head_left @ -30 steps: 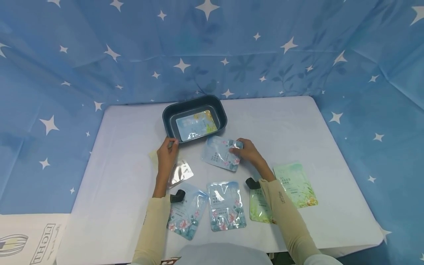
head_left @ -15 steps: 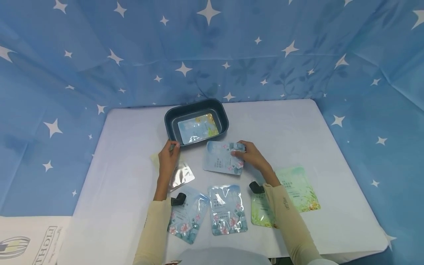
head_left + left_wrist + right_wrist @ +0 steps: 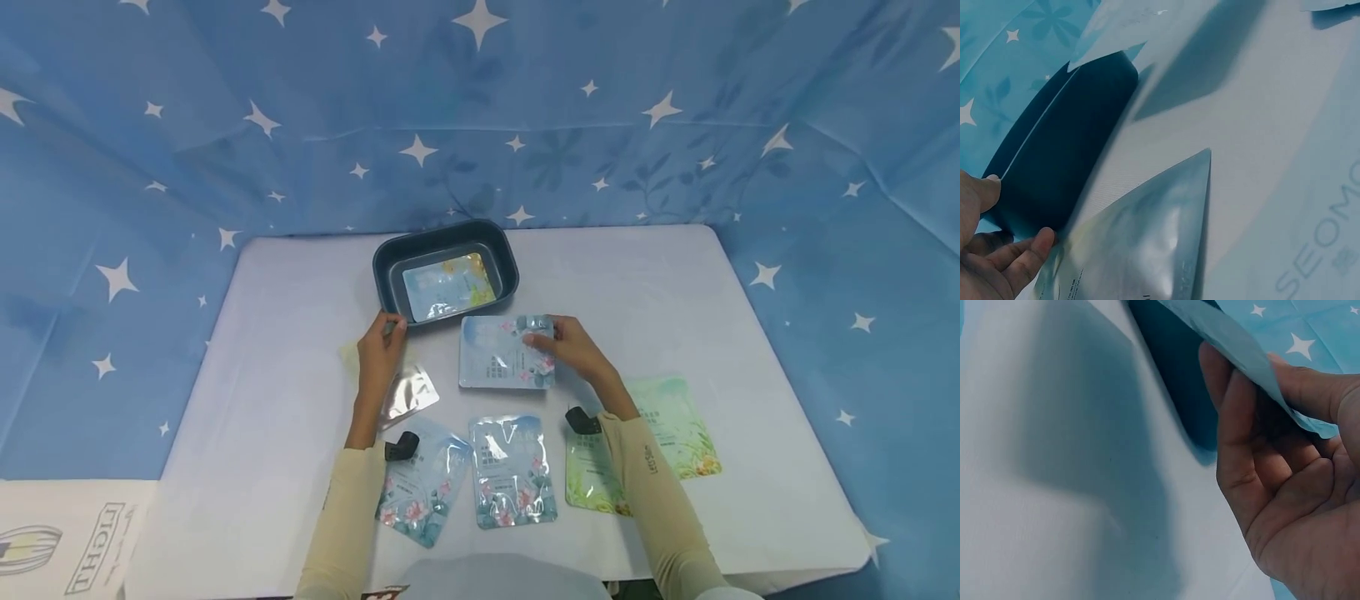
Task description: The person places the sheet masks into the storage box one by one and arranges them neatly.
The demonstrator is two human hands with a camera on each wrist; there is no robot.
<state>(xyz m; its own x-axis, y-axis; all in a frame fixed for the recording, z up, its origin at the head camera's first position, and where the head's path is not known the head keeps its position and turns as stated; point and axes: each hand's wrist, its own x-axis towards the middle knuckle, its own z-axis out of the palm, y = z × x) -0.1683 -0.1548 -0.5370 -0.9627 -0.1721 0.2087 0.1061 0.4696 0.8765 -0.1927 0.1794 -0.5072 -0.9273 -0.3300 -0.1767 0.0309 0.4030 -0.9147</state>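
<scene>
A smooth, dull-sheened finish is shown by the dark tray (image 3: 438, 241), though plastic or coated metal cannot be told apart; the held packet (image 3: 491, 354) is faced in smooth film with a soft sheen; crinkled gloss is borne by the flowered packet (image 3: 513, 472); mirror-like foil is shown on the silver packet (image 3: 412, 395); the table is covered in matt white cloth (image 3: 615, 283); the starry curtain (image 3: 337, 100) is formed of creased fabric.
</scene>
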